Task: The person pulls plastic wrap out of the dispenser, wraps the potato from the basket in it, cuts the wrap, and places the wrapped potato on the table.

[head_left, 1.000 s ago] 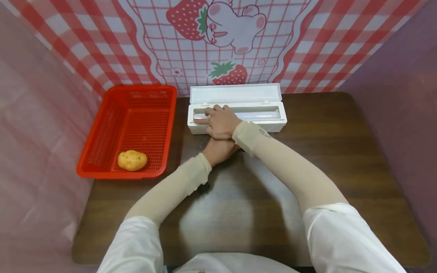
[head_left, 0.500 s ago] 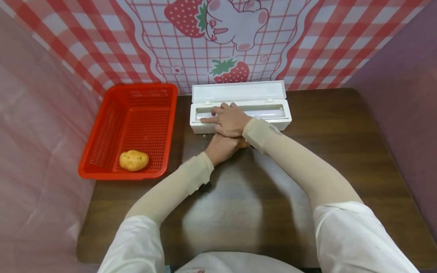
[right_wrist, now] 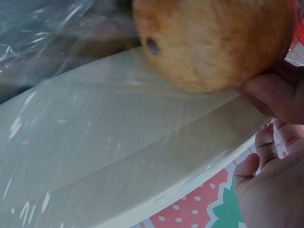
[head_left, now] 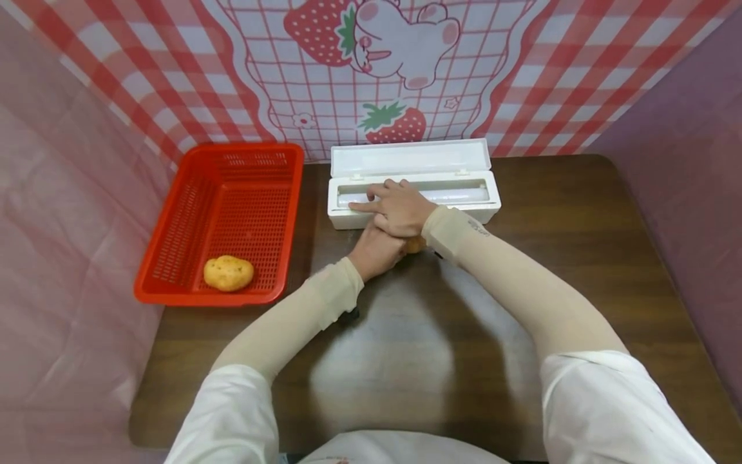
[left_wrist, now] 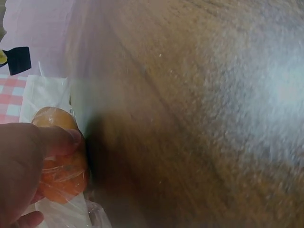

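Note:
In the head view my left hand (head_left: 378, 250) grips a potato (head_left: 415, 244) in front of a white cling film box (head_left: 348, 221). The left wrist view shows clear film around this potato (left_wrist: 64, 173), with the thumb across it. My right hand (head_left: 402, 209) crosses over the left one, index finger stretched leftward along the box's front rim. The box lid (head_left: 408, 160) stands raised at the back, and a roll of film (head_left: 455, 195) lies inside. In the right wrist view, film (right_wrist: 71, 142) stretches below the potato and the right hand's fingers are bent loosely.
A red basket (head_left: 294, 212) stands left of the box, with another potato (head_left: 228, 273) in its near end. Behind the brown table (head_left: 580, 258) hangs a red and white checked cloth (head_left: 556, 84). Pink fabric (head_left: 64, 258) borders the left side.
My right hand has slid rightward along the box's front rim. The box has shifted slightly right, and more of the held potato shows beside my left hand.

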`<state>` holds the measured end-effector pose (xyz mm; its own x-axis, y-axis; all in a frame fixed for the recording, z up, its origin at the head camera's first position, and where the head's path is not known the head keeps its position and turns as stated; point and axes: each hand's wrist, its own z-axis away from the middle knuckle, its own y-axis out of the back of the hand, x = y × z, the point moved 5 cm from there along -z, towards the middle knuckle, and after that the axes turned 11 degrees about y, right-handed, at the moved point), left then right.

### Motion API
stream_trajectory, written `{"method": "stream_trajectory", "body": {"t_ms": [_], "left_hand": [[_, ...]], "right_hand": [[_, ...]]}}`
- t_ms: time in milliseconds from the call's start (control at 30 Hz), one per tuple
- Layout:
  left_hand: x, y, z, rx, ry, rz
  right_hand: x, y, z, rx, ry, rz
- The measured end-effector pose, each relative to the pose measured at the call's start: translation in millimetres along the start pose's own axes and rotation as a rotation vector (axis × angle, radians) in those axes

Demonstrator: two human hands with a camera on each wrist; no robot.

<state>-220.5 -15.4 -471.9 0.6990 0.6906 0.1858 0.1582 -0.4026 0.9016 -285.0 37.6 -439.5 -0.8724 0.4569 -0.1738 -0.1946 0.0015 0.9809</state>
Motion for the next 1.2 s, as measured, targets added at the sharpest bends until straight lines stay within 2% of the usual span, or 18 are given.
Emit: {"method": "stream_trajectory", "body": {"t_ms": [367, 733, 967, 1200], "left_hand": [[-4.1, -2.3, -0.5, -0.092, 0.011, -0.088], [-6.8, -1.4, -3.0, -0.151, 0.036, -0.181], [-5.9, -1.7, -1.6, -0.148, 0.023, -0.22], [-6.7, -0.5, -4.5, -0.123, 0.001, -0.252]], "right_hand": [[2, 1, 9.4, 0.034, -0.019, -0.05], [8, 1, 19.3, 0.102, -0.009, -0.061], [12, -3, 24.0, 0.111, -0.011, -0.075], [14, 3, 25.8, 0.1, -0.026, -0.066]]}}
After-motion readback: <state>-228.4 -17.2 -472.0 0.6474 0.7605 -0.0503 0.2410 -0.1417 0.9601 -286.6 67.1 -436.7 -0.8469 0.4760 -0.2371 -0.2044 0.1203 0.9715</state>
